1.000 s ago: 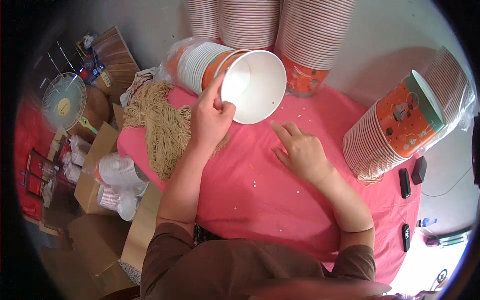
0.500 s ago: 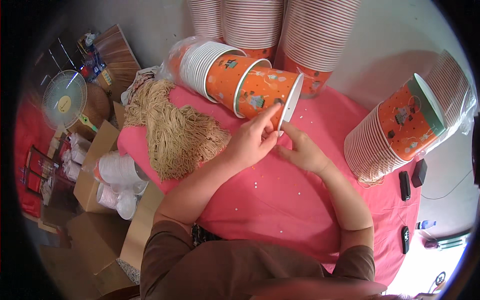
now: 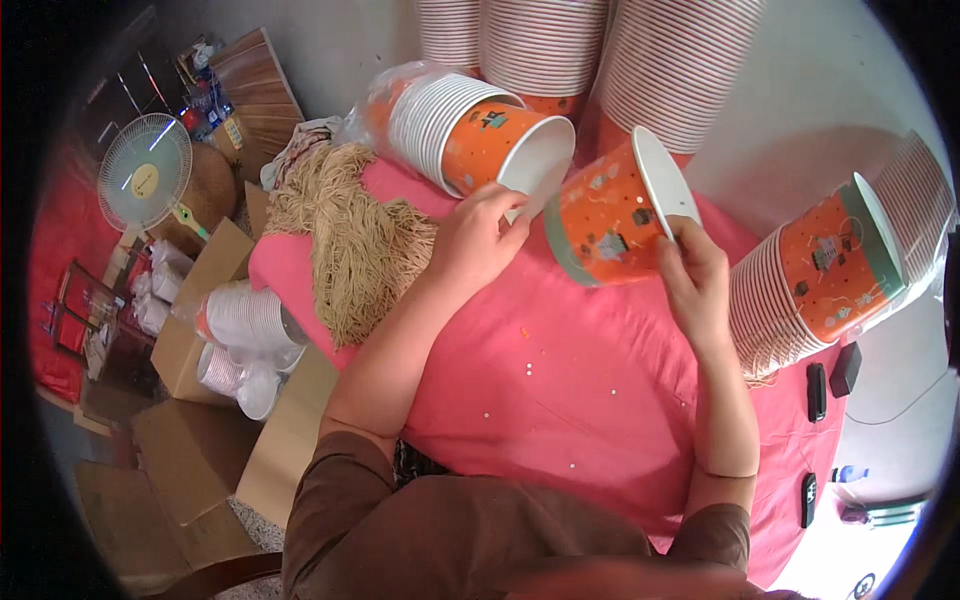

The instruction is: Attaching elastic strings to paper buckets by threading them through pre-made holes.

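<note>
My right hand grips the rim of a single orange paper bucket with a green base band, thumb outside and fingers at its white mouth. The bucket is tilted, its mouth facing right. My left hand is closed, its fingertips at the lower rim of the front paper bucket in a nested stack that lies on its side. Plastic wrap covers the far end of that stack. The left fingertips partly hide the rim.
Tall bucket stacks stand against the wall. Another wrapped stack leans at the right. Tan cords lie on the pink cloth among small white dots. Black devices sit near the right edge. Left are cardboard boxes and a fan.
My right hand has drawn the front bucket off the lying stack and moved it to the right. My left hand has shifted slightly left, to the rim of the bucket behind. The view has turned slightly.
</note>
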`<state>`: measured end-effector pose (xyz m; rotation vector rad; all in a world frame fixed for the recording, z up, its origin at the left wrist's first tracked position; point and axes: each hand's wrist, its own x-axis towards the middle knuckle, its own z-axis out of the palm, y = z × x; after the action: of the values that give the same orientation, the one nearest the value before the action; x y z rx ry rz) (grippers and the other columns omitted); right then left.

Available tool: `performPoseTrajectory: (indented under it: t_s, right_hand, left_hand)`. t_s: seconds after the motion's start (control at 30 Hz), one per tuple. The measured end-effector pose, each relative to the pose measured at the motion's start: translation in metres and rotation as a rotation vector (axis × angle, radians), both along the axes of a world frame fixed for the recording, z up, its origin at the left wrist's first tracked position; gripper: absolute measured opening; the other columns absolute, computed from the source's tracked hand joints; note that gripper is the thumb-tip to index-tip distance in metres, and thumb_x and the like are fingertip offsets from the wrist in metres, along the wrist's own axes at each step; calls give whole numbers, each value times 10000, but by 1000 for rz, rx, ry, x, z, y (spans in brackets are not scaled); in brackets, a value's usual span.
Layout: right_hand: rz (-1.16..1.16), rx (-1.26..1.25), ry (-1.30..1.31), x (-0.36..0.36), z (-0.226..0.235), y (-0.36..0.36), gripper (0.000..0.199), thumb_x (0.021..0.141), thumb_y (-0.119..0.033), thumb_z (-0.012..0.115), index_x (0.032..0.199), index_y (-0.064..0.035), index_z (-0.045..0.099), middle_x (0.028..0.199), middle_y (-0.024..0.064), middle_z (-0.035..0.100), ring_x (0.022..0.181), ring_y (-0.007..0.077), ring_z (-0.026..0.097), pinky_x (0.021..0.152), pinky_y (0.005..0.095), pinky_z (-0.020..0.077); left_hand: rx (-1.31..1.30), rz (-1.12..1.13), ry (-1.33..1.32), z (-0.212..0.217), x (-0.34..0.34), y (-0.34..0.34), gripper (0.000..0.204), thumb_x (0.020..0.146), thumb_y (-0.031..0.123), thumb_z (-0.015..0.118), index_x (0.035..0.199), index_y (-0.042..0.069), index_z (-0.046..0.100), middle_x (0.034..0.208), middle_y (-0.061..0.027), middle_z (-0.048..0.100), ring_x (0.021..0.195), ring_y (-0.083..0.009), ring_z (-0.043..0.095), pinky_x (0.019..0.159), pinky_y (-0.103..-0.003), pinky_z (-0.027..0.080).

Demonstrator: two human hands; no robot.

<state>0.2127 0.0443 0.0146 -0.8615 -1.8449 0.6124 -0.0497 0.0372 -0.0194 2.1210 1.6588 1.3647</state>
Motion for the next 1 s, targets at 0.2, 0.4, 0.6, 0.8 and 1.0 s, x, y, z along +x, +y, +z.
performPoseTrajectory:
  t_s: [0.2,0.4,0.6,0.8,1.0]
  right_hand:
    - [-2,158,-373,10,37,-31,158,839,-54,623,991,-15,647,776,209,656,724,388,668,637,417,520]
    - [159,90,-570,14,40,-35,161,796,-48,631,955,-29,647,761,199,654,723,385,662,636,460,512]
    - [187,-14,-831,10,36,-37,220,828,-168,703,1016,-66,650,737,178,669,741,379,671,663,475,514]
    - [122,30,-931,6,31,-36,319,820,-258,737,1071,-76,661,733,169,679,764,373,677,723,474,524]
    - [113,40,-946,5,30,-36,314,824,-266,731,1070,-80,671,725,164,680,762,367,681,726,470,527]
  left_hand:
    - [-114,208,5,-6,-24,11,333,854,227,679,1106,10,692,1027,-171,694,786,-318,690,755,-420,542]
    - [-241,-18,-254,14,-58,3,211,889,181,667,945,-22,676,751,-61,681,697,-103,610,641,-278,472]
    - [-286,102,243,20,-56,-23,101,836,107,688,904,32,694,870,-117,694,784,-261,668,729,-375,507]
    - [-381,341,475,19,-67,-25,44,778,49,653,817,47,674,898,-148,639,910,-341,639,796,-439,501]
    - [-307,358,567,9,-71,-20,50,762,28,646,780,55,683,891,-144,645,915,-338,638,812,-440,504]
